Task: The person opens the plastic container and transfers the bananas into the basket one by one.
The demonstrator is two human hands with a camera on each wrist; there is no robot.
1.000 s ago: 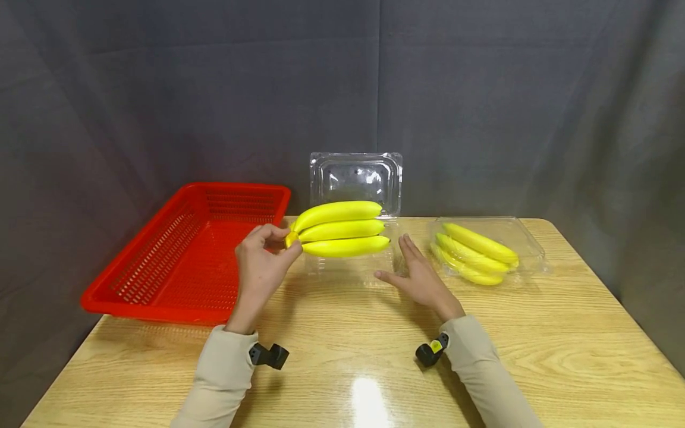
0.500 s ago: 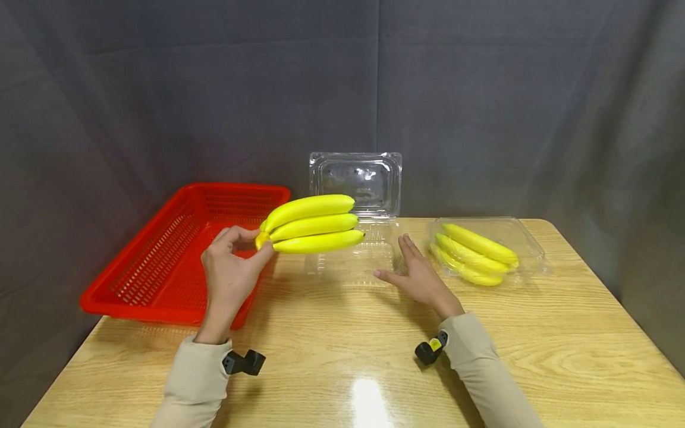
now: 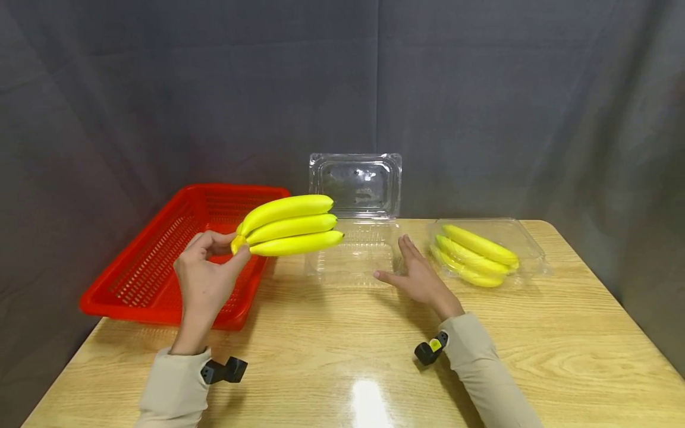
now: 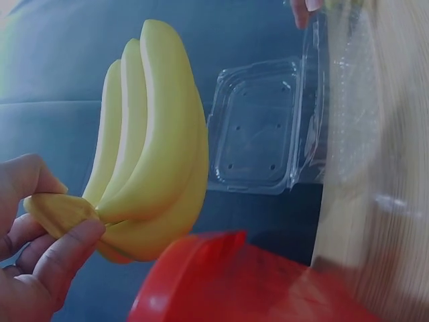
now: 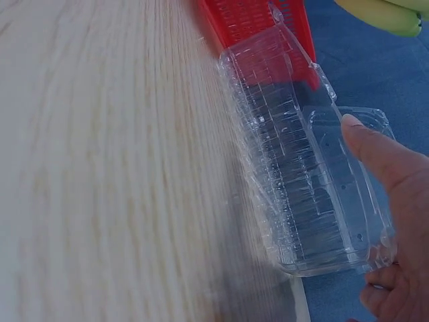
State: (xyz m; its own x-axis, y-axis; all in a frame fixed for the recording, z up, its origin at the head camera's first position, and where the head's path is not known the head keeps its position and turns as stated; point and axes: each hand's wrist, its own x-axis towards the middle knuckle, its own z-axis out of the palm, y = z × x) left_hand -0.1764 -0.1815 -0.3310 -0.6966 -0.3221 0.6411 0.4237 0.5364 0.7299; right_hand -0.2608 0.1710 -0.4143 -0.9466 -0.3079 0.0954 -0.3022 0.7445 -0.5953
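My left hand (image 3: 206, 276) pinches the stem end of a yellow banana bunch (image 3: 291, 227) between thumb and fingers. In the head view the bunch overlaps the red basket and the clear container. The left wrist view shows the same bananas (image 4: 144, 127) rising from the pinched stem. A clear plastic clamshell container (image 3: 355, 252) stands at the table's middle with its lid (image 3: 355, 184) raised at the back. My right hand (image 3: 423, 276) rests at the container's right side, fingers straight. In the right wrist view its thumb (image 5: 375, 151) lies at the container's rim.
A red perforated basket (image 3: 160, 312) stands at the left of the wooden table (image 3: 321, 368). To the right lies a second clear container (image 3: 527, 244), with a yellow banana bunch (image 3: 476, 255) inside. A dark grey curtain (image 3: 455, 107) hangs behind.
My left hand has moved left with the banana bunch, from over the clear container toward the red basket. The right hand and the containers have stayed in place.
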